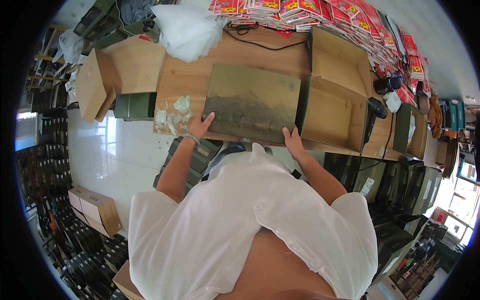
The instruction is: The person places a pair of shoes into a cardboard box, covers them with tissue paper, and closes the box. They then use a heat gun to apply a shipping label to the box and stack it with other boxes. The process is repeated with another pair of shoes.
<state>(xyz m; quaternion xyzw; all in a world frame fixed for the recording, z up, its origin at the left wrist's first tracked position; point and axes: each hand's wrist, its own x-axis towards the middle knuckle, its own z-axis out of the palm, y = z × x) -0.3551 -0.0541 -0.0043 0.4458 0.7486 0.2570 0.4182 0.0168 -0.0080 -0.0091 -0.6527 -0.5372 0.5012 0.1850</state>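
Observation:
A closed green shoebox [253, 101] with a printed landscape lies on the wooden table before me. My left hand [200, 126] grips its near left corner, thumb on the top. At the near right corner, my right hand [293, 143] holds the box the same way. Right beside it stands an empty cardboard box [328, 112] with its lid raised, brown inside and dark green outside. Crumpled pale paper scraps [174, 116] lie on the table next to my left hand.
An open brown carton [97, 80] is at the left, white sheets [191, 30] at the back. Red printed packets [337, 18] are heaped along the far edge. A black handheld tool [377, 108] and a cable are at the right. Green boxes [193, 161] are stacked below the table edge.

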